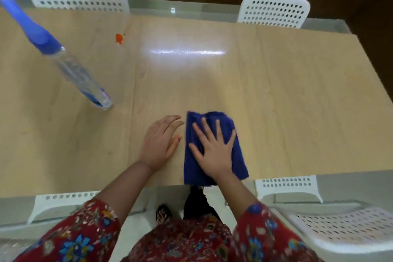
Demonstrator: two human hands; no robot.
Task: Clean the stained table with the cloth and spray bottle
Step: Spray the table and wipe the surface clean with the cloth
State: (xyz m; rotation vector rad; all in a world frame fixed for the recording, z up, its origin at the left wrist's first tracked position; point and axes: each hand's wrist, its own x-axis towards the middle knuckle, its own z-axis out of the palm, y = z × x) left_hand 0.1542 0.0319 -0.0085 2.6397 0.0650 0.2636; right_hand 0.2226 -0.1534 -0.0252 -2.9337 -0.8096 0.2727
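Cloth point(214, 147) at table's point(297, 95) near edge, near end overhanging slightly; long axis runs near-to-far. Right hand point(214, 151) flat on cloth, fingers spread, pressing. Left hand point(159, 142) just left of cloth, flat on table, fingers straight, holding nothing. Wide bare tabletop right and beyond cloth. Bottle point(63, 57) stands far left, well apart. Stain point(119, 38) near far edge, left of centre. Chairs point(274, 10) along far and near edges.

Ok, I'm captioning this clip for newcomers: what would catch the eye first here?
The dark blue cloth lies at the near edge of the wooden table, the right hand flat on it and the left hand flat on the wood beside it. A small orange stain sits toward the far left, and a clear spray bottle with a blue head stands at the left.
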